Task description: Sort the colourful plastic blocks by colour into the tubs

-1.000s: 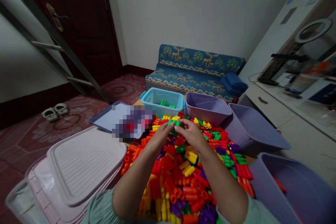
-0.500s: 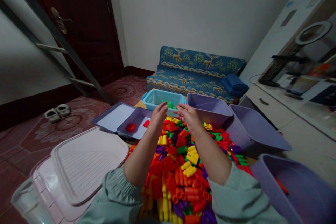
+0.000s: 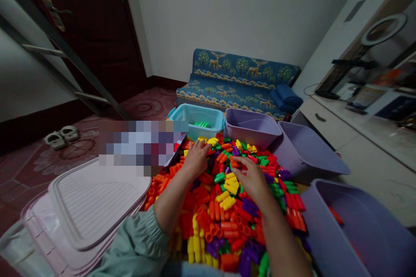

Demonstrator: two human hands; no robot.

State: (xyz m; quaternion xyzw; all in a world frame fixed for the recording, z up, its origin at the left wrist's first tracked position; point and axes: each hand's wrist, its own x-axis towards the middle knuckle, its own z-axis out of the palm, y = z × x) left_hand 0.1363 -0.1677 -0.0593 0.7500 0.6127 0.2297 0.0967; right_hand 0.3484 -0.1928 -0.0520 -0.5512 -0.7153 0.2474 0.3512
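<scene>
A heap of plastic building pieces (image 3: 224,201) in orange, red, yellow, green and purple lies in front of me. My left hand (image 3: 196,159) is low over the heap's far left part, fingers stretched out near some yellow pieces (image 3: 212,141). Its fingers are open and I see nothing held. My right hand (image 3: 251,177) is at the heap's middle right, thumb and fingers apart beside orange and green pieces. Whether its fingertips touch them I cannot make out. Behind the heap, a light blue tub (image 3: 182,114) has green pieces (image 3: 202,124) in it.
A purple bin (image 3: 276,132) stands beyond the heap, another (image 3: 312,160) to its right. A third purple bin (image 3: 316,225), nearer, holds orange-red pieces. Pale pink lids (image 3: 97,207) lie at left. Pixelation covers much of the shallow box (image 3: 175,153). A patterned sofa (image 3: 227,86) stands behind.
Both hands have come down from above the far side of the heap and moved apart, the left to the left and the right to the right. The view has shifted slightly.
</scene>
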